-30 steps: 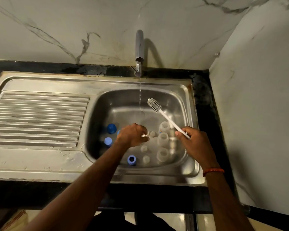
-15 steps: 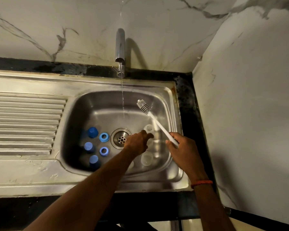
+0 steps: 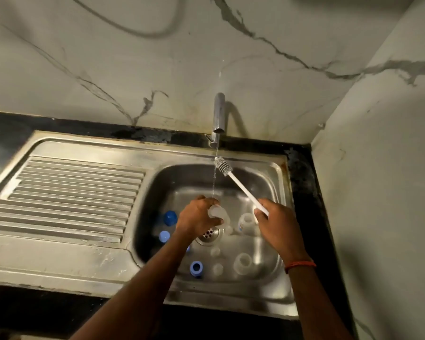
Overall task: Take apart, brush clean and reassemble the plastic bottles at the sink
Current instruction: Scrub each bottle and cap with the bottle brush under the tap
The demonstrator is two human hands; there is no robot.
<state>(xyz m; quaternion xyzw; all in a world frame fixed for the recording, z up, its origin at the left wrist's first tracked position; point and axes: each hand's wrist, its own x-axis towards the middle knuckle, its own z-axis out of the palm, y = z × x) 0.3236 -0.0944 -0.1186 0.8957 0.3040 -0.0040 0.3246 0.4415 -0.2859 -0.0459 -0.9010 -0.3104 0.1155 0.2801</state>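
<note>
My left hand (image 3: 199, 218) is curling round a small see-through plastic bottle piece (image 3: 216, 212) in the middle of the picture. A moment ago this hand was reaching down among the clear pieces at the bottom of the sink. Now it is holding one up, and the thin stream of water (image 3: 214, 182) is falling right on it.

My right hand (image 3: 277, 223) is gripping the end of the long white plastic brush (image 3: 243, 190), a little right of the middle. Its grey bristly head is pointing up and left, just beside the water and below the shiny metal tap (image 3: 218, 114). I think I am getting ready to scrub this piece next.

Further out, other see-through plastic bottles (image 3: 243, 262) are waiting in the steel sink bowl (image 3: 271, 187), to the lower right of my left hand. Round blue plastic caps (image 3: 170, 217) are sitting at the left of the bowl. A blue plastic ring (image 3: 196, 266) is lying lower down. The pieces are all lying apart, so putting them back together is not starting yet.
</note>
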